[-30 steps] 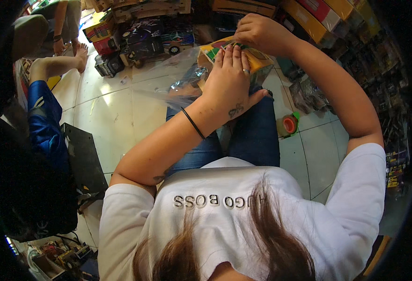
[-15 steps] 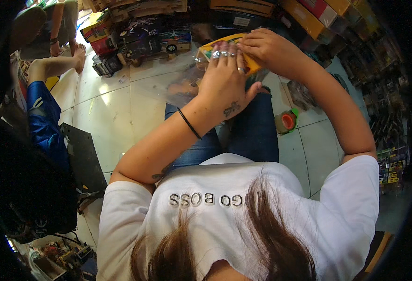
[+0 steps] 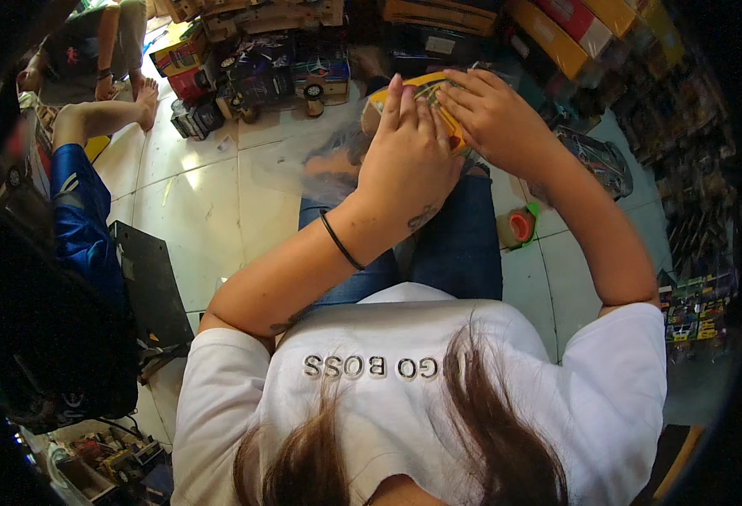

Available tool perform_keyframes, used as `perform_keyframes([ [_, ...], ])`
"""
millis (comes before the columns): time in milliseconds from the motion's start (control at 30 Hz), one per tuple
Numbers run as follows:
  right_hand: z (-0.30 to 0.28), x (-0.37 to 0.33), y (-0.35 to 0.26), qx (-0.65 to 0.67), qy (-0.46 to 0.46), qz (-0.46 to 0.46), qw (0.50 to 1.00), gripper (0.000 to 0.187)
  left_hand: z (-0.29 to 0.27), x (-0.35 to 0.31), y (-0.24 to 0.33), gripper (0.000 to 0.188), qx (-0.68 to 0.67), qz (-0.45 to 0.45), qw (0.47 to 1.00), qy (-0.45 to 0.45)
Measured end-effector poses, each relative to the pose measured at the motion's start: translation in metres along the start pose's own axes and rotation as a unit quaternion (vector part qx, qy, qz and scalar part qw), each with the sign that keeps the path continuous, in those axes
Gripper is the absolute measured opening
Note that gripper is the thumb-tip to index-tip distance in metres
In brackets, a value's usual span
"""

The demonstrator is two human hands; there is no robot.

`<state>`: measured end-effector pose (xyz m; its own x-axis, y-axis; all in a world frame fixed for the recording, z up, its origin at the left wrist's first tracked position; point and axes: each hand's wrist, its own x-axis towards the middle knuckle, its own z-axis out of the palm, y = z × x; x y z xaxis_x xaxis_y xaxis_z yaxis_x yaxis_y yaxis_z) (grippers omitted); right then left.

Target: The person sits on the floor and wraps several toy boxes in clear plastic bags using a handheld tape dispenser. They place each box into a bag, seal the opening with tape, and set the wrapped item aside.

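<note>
A yellow box (image 3: 435,81) with printed colours is tilted above my knees, with clear plastic wrap (image 3: 291,164) spreading out to its left. Across its near face lies my left hand (image 3: 413,148), fingers stretched out and rings on some of them. My right hand (image 3: 497,118) covers the box's right edge, its fingers bent over the top and its thumb hidden. Much of the box is behind the two hands.
A tape roll (image 3: 520,226) with an orange core lies on the tiles right of my leg. Toy trucks (image 3: 257,76) and boxes line the far side. A black packaged item (image 3: 594,160) sits beyond my right forearm. At left, another person's leg (image 3: 101,122) stretches out near a dark panel (image 3: 147,274).
My left hand has turned more upright and shifted slightly right over the box. My right hand has slid a little down and right. The box has moved slightly right.
</note>
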<state>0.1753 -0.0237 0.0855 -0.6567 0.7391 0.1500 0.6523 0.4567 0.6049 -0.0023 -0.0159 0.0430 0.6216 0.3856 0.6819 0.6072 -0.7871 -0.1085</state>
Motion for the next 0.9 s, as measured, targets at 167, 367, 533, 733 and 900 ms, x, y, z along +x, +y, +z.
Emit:
perform_keyframes([
  [167,0.002,0.001,-0.003,0.007,0.026,0.016,1.000,0.038,0.024,-0.014,-0.011,0.047,-0.031,-0.006,0.999,-0.014],
  [367,0.009,-0.002,-0.004,0.092,0.060,0.053,0.992,0.036,0.017,-0.015,0.010,0.049,0.048,0.087,0.992,0.071],
  [533,0.008,0.000,-0.008,0.052,0.071,0.048,0.995,0.036,0.020,-0.012,0.006,0.052,-0.032,-0.051,0.998,-0.015],
  [733,0.005,-0.009,-0.008,0.076,0.077,0.086,0.990,0.036,0.028,-0.016,-0.001,0.039,-0.045,-0.006,0.998,0.043],
  [900,0.085,-0.113,-0.018,0.103,0.236,0.350,0.901,0.042,0.025,-0.019,-0.003,0.039,-0.065,-0.017,0.997,0.044],
])
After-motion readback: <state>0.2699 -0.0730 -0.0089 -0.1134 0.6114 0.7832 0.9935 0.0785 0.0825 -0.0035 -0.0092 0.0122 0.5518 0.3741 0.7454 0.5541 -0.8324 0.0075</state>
